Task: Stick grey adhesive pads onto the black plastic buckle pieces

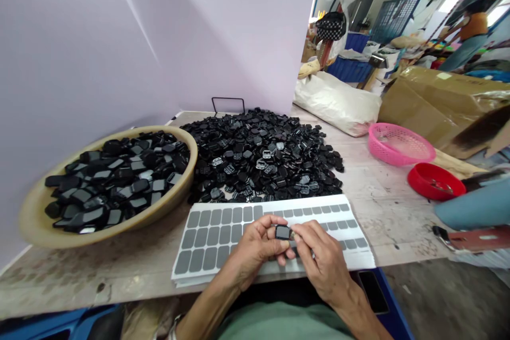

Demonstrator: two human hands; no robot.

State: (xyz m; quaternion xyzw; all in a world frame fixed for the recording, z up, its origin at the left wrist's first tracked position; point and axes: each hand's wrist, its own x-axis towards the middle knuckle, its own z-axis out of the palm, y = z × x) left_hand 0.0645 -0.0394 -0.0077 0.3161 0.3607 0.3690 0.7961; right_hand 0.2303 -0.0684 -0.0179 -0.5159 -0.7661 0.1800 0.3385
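My left hand (258,244) pinches a small black plastic piece (283,232) between thumb and fingers. A grey face with rounded corners shows on its upper side. At the piece's right end, my right hand (322,257) has its thumb and index finger pressed together; what lies between those fingertips is too small to make out. Both hands are over a stack of white sheets (180,272) bearing rows of grey rounded stickers (196,260). Behind the sheets spreads a heap of black plastic pieces (258,154), some with slotted backs showing.
On the left, a large beige basin (193,170) holds black pieces with grey faces. A pink basket (398,156) and a red dish (434,183) stand to the right, near a cardboard box (430,101) and white sack (338,101). Another person (474,26) is in the background.
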